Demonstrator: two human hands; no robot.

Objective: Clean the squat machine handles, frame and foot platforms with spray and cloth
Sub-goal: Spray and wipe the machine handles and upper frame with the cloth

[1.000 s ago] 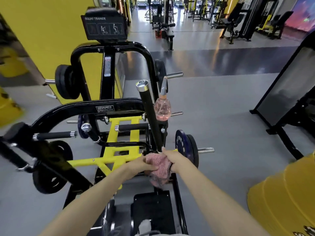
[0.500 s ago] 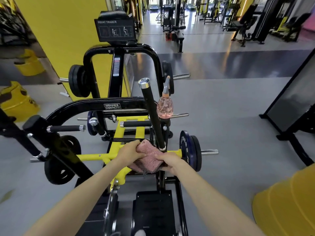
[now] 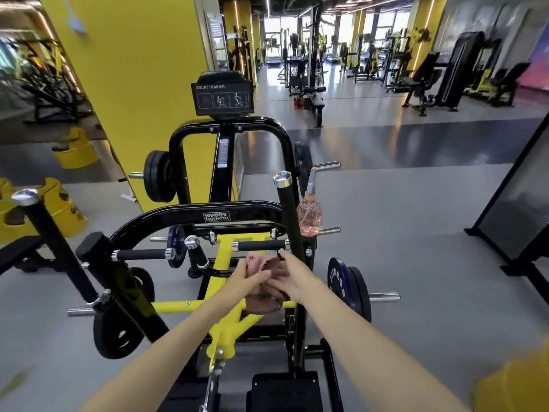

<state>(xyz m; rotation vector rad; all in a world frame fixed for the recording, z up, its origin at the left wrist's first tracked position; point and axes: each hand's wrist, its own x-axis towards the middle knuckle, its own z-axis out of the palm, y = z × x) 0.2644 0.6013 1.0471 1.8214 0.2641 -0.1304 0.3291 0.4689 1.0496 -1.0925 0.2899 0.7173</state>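
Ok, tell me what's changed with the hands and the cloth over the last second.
Both hands, left hand and right hand, carried the bunched pink cloth up and leftward from the base of the upright black handle post to in front of the yellow frame bar. Both kept hold throughout. The clear pink spray bottle stayed beside the post.

Both hands hold the cloth (image 3: 264, 301), the left hand (image 3: 248, 282) on its left side and the right hand (image 3: 297, 279) on its right. A crossways handle (image 3: 258, 245) runs just behind the grip. The post (image 3: 286, 215) rises behind and right of it, and the bottle (image 3: 309, 217) hangs on the post's right side. A plate (image 3: 337, 281) stands right of the grip. The platform (image 3: 285, 391) lies below and nearer, and the sign (image 3: 222, 96) sits well behind and above.
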